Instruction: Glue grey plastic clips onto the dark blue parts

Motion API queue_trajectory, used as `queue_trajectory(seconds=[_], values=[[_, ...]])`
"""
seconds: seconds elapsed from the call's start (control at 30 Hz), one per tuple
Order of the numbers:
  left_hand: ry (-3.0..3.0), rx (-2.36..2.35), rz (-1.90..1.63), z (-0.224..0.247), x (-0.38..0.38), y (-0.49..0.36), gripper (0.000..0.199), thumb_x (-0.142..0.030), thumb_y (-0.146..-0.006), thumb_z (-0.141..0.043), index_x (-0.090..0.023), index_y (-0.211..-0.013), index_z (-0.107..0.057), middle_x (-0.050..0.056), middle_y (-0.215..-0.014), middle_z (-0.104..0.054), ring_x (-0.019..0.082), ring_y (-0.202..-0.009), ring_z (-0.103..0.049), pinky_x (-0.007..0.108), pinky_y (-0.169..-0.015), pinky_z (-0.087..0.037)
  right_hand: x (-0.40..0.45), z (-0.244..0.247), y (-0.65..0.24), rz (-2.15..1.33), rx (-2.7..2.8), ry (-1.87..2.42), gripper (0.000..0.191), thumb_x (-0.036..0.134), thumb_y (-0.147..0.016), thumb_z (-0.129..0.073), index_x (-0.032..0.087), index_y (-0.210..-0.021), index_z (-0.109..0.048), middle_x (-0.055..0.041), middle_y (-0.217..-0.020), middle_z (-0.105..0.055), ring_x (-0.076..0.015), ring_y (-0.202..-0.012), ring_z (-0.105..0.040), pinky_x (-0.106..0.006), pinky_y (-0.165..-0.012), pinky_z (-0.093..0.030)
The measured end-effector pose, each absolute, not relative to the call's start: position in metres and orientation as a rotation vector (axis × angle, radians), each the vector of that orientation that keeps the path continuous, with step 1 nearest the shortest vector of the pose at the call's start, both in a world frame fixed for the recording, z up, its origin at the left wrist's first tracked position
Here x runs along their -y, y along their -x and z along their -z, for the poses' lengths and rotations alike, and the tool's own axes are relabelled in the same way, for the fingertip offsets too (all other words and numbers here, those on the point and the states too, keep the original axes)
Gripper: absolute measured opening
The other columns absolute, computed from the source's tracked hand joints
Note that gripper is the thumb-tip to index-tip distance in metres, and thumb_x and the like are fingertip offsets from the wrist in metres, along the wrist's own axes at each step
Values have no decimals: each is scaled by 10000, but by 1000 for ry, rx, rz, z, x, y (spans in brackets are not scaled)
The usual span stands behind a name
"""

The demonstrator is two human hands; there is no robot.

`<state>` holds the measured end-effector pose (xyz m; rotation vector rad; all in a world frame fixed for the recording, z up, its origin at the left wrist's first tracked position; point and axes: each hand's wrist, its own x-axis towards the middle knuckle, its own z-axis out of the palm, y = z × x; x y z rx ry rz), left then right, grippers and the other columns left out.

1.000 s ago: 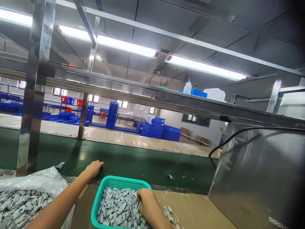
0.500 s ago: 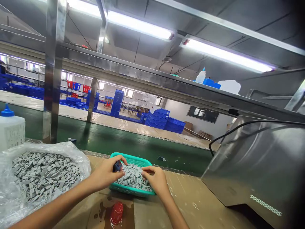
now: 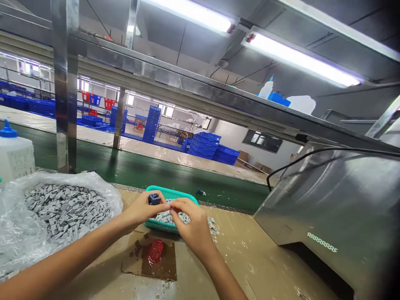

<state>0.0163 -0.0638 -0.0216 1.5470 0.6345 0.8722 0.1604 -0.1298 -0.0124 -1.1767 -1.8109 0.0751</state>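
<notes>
The dark blue part (image 3: pixel 154 199) sits in the curl of the left hand (image 3: pixel 142 210), held between the thumb and the bent fingers, its hollowed side facing up. The right hand (image 3: pixel 193 225) comes in from the other side, thumb and forefinger drawn to a narrow gap, their tips meeting the left thumb just beside the part; whether a small piece is pinched there (the tips hide it) I cannot tell.

Both hands are above the teal basket (image 3: pixel 161 226), which stands near the far edge of the table (image 3: pixel 231 258) and holds a heap of small grey pieces (image 3: pixel 164 217). A few loose pieces (image 3: pixel 211 225) lie just to its right. Toward the table's left edge is an open clear plastic bag (image 3: pixel 106 187) full of similar grey pieces, with a white bottle (image 3: pixel 18 156) capped in blue behind it. Nearer the front edge, a glossy red object (image 3: pixel 155 251) rests on a wet cardboard square (image 3: pixel 134 264).

Along the table's far edge runs a green belt (image 3: pixel 150 166), with another dark part (image 3: pixel 200 191) lying on it behind the basket. A metal housing (image 3: pixel 337 200) fills the right side. Beyond, under a steel shelf (image 3: pixel 200 87), blue crates (image 3: pixel 204 145) stand stacked, and tube lights (image 3: pixel 303 58) burn overhead.
</notes>
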Motion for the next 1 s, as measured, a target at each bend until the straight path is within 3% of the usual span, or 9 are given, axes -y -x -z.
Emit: queue_trajectory(seconds=[0.13, 0.3, 0.5, 0.6, 0.73, 0.8, 1.0], values=[[-1535, -565, -819, 22, 64, -15, 288, -371, -617, -664, -151, -613, -478, -68, -511, -375, 60, -490, -320, 186, -460, -244, 138, 7, -159, 195, 1956, 1088, 173, 110, -793, -482, 191, -830, -630, -54, -830, -644, -170, -786, -593, -280, -700, -481], [-1640, -739, -756, 20, 65, -8, 355, -358, -607, -654, -189, -911, -583, -19, -715, -466, 103, -632, -414, 208, -536, -320, 151, 18, -174, 70, 1964, 1115, 155, 107, -799, -490, 196, -807, -617, -32, -812, -647, -161, -789, -596, -265, -715, -468], [-1459, -934, -699, 20, 68, 10, 493, -211, -640, -515, -216, -1133, -504, -24, -701, -427, 96, -596, -401, 209, -539, -377, 171, 67, -202, -260, 1906, 1395, 149, 89, -754, -537, 185, -700, -637, -23, -743, -660, -163, -709, -591, -263, -647, -465], [-1425, -900, -662, 22, 73, 16, 552, -270, -639, -571, -222, -1179, -468, 28, -892, -487, 121, -723, -461, 227, -607, -430, 174, 79, -207, -316, 1920, 1429, 176, 52, -737, -544, 179, -687, -655, -28, -733, -666, -168, -733, -586, -275, -673, -458], [-1373, -826, -677, 23, 77, 18, 632, -308, -616, -637, -259, -1207, -419, 67, -1177, -404, 153, -861, -506, 280, -723, -457, 172, 82, -207, -317, 1914, 1425, 187, 18, -715, -562, 168, -687, -670, -34, -718, -667, -169, -725, -582, -273, -661, -454], [-1377, -797, -685, 22, 79, 19, 608, -311, -617, -657, -262, -1180, -433, 64, -1170, -403, 158, -861, -527, 304, -760, -455, 171, 84, -206, -314, 1922, 1420, 184, 10, -712, -568, 158, -691, -675, -39, -710, -664, -169, -714, -578, -270, -646, -451], [-1358, -722, -766, 9, 83, 16, 449, -331, -667, -642, -216, -1069, -481, 26, -900, -536, 157, -764, -573, 308, -703, -446, 172, 92, -203, -282, 1982, 1421, 175, -9, -713, -570, 132, -694, -672, -60, -708, -654, -181, -717, -568, -278, -639, -441]])
